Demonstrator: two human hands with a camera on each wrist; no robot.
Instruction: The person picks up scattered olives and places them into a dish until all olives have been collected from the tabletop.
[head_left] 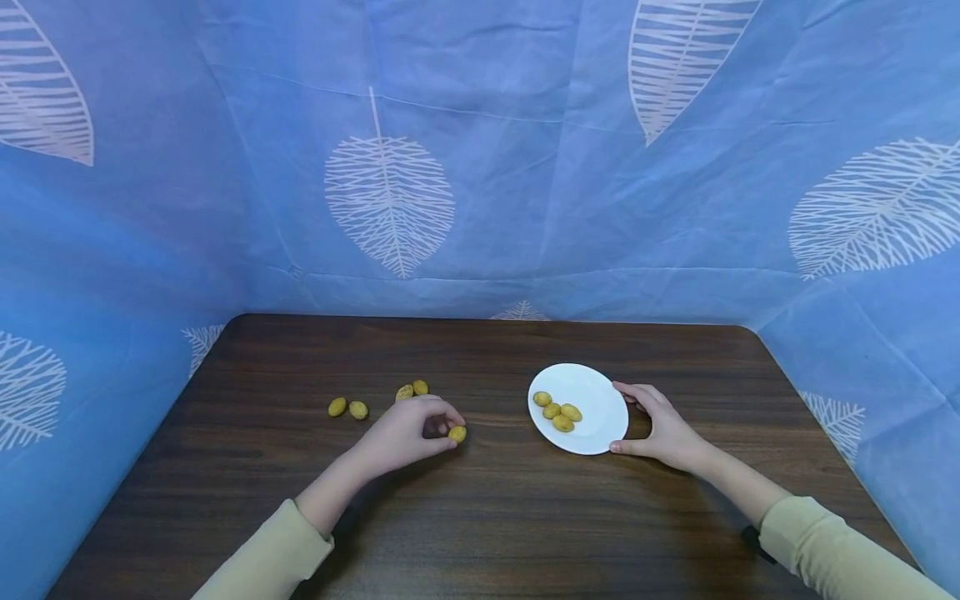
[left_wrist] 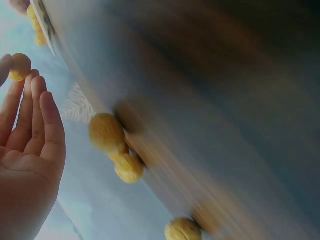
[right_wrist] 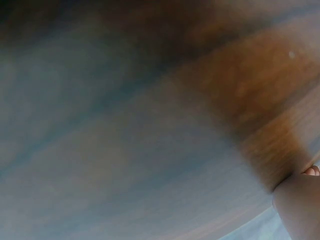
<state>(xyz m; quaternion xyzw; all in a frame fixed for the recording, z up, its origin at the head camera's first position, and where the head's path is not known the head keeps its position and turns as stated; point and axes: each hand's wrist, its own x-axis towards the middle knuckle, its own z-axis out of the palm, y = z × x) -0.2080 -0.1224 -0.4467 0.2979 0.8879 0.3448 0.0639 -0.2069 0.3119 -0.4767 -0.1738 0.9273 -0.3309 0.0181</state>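
Note:
My left hand (head_left: 408, 429) pinches a small oval yellow-green fruit (head_left: 457, 433) between thumb and fingertips, above the table; the left wrist view shows the same fruit (left_wrist: 20, 67) from the palm side. With thumb and fingers my right hand (head_left: 667, 429) grips the right rim of a round white plate (head_left: 600, 425). Several like fruits (head_left: 562, 423) sit at the plate's left side. Just beyond my left hand lie two more fruits (head_left: 405, 392), partly hidden by it. In the right wrist view only a little of my right hand (right_wrist: 300, 202) shows, at the lower right.
Another pair of fruits (head_left: 337, 407) lies left of my left hand on the dark wood-grain table (head_left: 480, 517). Blue cloth (head_left: 510, 208) with white leaf prints hangs behind the table and along both sides.

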